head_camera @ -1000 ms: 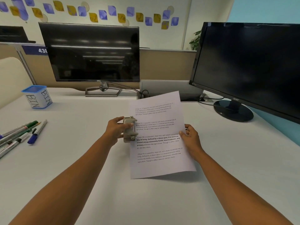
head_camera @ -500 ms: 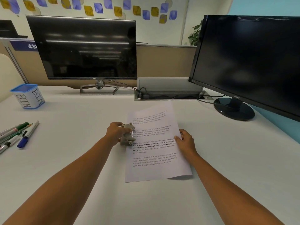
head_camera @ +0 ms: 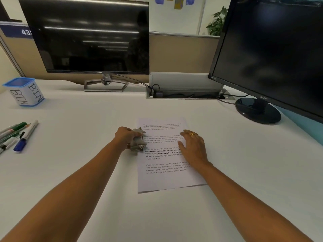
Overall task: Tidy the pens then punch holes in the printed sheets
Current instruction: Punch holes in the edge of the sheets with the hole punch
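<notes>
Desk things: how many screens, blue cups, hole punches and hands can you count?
Screens: 2 (left screen, right screen)
Blue cup: 1
Hole punch: 1
Hands: 2 (left hand, right hand)
Total: 6

Worktop (head_camera: 87,172): white and plain, running across the whole view.
Left monitor (head_camera: 87,35): dark screen, Dell mark on the lower edge, on an open silver frame stand (head_camera: 104,86) at the back left.
Right monitor (head_camera: 271,49): black, dark screen, Acer mark, on a round black base (head_camera: 257,110).
Cable box (head_camera: 185,81): grey, lid raised, between the monitors, with a black plug and cables inside.
Partition (head_camera: 180,53): tan panel behind the worktop.
Plant (head_camera: 217,21): green leaves beyond the partition.
Wall stickers (head_camera: 174,0): blue and yellow shapes.
Sign (head_camera: 17,31): blue strip with white digits, partly hidden.
</notes>
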`<action>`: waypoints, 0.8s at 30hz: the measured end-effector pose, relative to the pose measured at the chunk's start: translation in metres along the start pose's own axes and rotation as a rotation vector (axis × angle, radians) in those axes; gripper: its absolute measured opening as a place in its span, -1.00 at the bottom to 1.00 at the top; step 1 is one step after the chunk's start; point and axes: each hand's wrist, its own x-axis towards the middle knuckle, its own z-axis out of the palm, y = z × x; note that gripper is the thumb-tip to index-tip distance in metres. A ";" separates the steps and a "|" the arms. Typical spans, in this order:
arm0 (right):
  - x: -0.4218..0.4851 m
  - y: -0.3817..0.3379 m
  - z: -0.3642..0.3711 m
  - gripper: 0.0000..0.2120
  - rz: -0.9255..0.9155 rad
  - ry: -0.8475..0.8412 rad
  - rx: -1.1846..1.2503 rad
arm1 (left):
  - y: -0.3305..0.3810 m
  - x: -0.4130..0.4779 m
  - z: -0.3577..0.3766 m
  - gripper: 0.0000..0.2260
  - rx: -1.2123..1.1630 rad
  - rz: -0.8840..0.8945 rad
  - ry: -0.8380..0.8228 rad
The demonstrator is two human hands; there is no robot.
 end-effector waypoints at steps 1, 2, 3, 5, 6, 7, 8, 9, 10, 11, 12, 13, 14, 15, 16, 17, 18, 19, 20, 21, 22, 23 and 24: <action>0.001 -0.003 0.004 -0.60 -0.015 -0.035 0.022 | 0.000 0.000 0.000 -0.77 -0.001 0.001 -0.003; 0.002 -0.005 0.008 -0.58 -0.020 -0.073 0.039 | 0.000 0.000 0.000 -0.77 -0.003 0.002 -0.007; 0.003 -0.007 0.012 -0.55 -0.018 -0.112 0.049 | 0.000 0.000 0.000 -0.78 -0.004 0.004 -0.008; 0.005 -0.009 0.020 -0.48 0.004 -0.177 0.069 | 0.000 0.000 0.000 -0.76 -0.001 0.010 -0.008; 0.006 -0.009 0.023 -0.45 0.019 -0.200 0.081 | 0.000 -0.001 0.000 -0.76 0.005 0.015 -0.008; 0.007 -0.009 0.025 -0.42 0.031 -0.216 0.085 | 0.001 -0.001 0.000 -0.76 0.011 0.022 -0.006; 0.007 -0.008 0.028 -0.39 0.035 -0.227 0.077 | 0.001 -0.002 0.001 -0.77 0.017 0.028 0.000; 0.007 -0.008 0.030 -0.38 0.031 -0.233 0.057 | 0.001 -0.002 0.001 -0.78 0.023 0.033 0.007; 0.006 -0.007 0.033 -0.37 0.025 -0.232 0.035 | 0.001 -0.003 0.001 -0.79 0.029 0.038 0.018; 0.006 -0.007 0.034 -0.36 0.021 -0.226 0.020 | 0.001 -0.003 0.002 -0.81 0.035 0.044 0.030; 0.005 -0.007 0.036 -0.36 0.019 -0.218 0.013 | 0.001 -0.003 0.002 -0.83 0.044 0.051 0.042; 0.005 -0.007 0.037 -0.35 0.020 -0.212 0.010 | 0.001 -0.002 0.002 -0.83 0.052 0.056 0.052; 0.005 -0.007 0.037 -0.35 0.020 -0.208 0.005 | 0.000 -0.002 0.003 -0.80 0.060 0.058 0.060; 0.005 -0.007 0.038 -0.35 0.020 -0.206 0.000 | 0.000 -0.001 0.003 -0.79 0.072 0.058 0.068; 0.005 -0.007 0.038 -0.36 0.019 -0.205 -0.003 | -0.001 0.000 0.003 -0.79 0.088 0.059 0.079; 0.004 -0.007 0.038 -0.36 0.019 -0.201 -0.004 | -0.002 0.002 0.004 -0.80 0.106 0.061 0.088; 0.004 -0.006 0.038 -0.36 0.018 -0.196 -0.004 | -0.003 0.003 0.004 -0.81 0.123 0.062 0.093; 0.004 -0.006 0.038 -0.37 0.017 -0.191 -0.005 | -0.003 0.004 0.004 -0.80 0.138 0.064 0.096; 0.004 -0.006 0.038 -0.37 0.016 -0.189 -0.007 | -0.003 0.004 0.004 -0.77 0.156 0.064 0.099; 0.004 -0.007 0.038 -0.37 0.015 -0.189 -0.010 | -0.003 0.004 0.004 -0.73 0.175 0.066 0.101; 0.005 -0.007 0.038 -0.37 0.013 -0.189 -0.013 | -0.004 0.005 0.003 -0.68 0.194 0.063 0.103; 0.005 -0.007 0.038 -0.37 0.012 -0.189 -0.014 | -0.003 0.005 0.003 -0.65 0.214 0.060 0.101; 0.004 -0.007 0.038 -0.37 0.011 -0.189 -0.015 | -0.003 0.005 0.002 -0.64 0.238 0.057 0.098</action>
